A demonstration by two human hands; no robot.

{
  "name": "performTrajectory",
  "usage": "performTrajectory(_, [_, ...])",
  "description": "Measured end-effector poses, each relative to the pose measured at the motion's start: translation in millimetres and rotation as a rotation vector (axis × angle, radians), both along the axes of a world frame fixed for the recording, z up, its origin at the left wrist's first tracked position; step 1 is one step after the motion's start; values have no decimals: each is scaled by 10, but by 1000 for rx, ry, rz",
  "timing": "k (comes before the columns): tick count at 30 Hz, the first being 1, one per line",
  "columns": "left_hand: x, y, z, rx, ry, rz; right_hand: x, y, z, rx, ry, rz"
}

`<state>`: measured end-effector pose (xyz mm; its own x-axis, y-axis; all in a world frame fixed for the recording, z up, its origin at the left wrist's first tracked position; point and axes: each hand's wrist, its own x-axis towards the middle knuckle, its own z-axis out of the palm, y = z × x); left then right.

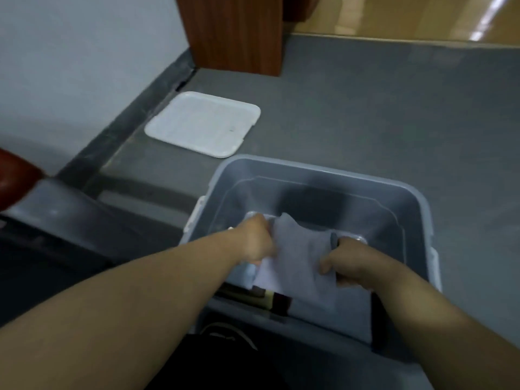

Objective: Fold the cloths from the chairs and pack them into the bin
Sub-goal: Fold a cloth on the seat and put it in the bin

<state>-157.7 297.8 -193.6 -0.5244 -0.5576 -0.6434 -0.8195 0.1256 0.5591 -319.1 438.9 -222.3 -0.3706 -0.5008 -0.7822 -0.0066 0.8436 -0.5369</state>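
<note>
A grey-blue cloth goes into a translucent grey plastic bin on the floor, held at both sides by a person leaning over it. The left hand is closed on the cloth's left edge and the right hand grips its right edge with curled fingers, so the fabric bunches between them just above the near half of the bin. How neatly it is folded cannot be told through the motion blur. Under it lies paler fabric, though whether that is a separate cloth or a lower layer of the same one is unclear. A dark patterned piece sits against the bin's near wall, which suggests some packing is already done. The far half of the bin shows its bare bottom, so there looks to be room for more. The bin's white lid lies flat on the floor, well apart from the bin and near the skirting of a pale wall, so closing up has not begun. A wooden panel stands beyond the lid. A red rounded edge, possibly part of a chair, shows at the far left. No chair seats are in view, so it cannot be judged how many cloths remain to be fetched.
</note>
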Motion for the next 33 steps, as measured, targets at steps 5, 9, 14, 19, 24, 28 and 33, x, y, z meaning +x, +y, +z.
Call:
performTrajectory(5, [-335, 335, -162, -83, -56, -186, -287, 301, 13, 382, 239, 264])
performTrajectory(9, [-25, 43, 65, -188, -76, -151, -220, 145, 103, 214, 370, 399])
performTrajectory(14, [813, -190, 698, -303, 26, 22, 438, -484, 294, -243, 331, 531])
performTrajectory(19, [2062, -13, 1332, -469, 98, 299, 1494, -1127, 816, -614, 217, 645])
performTrajectory(24, [3372, 496, 1750, -662, 19, 643, 2738, -1384, 1534, -851, 144, 925])
performTrajectory(28, [4228, 999, 1882, -758, -28, 863, 3691, -1345, 1923, -920, 115, 1190])
performTrajectory(33, [5139, 1731, 1940, -811, -88, 1108, 4853, -1064, 2231, -985, 81, 1429])
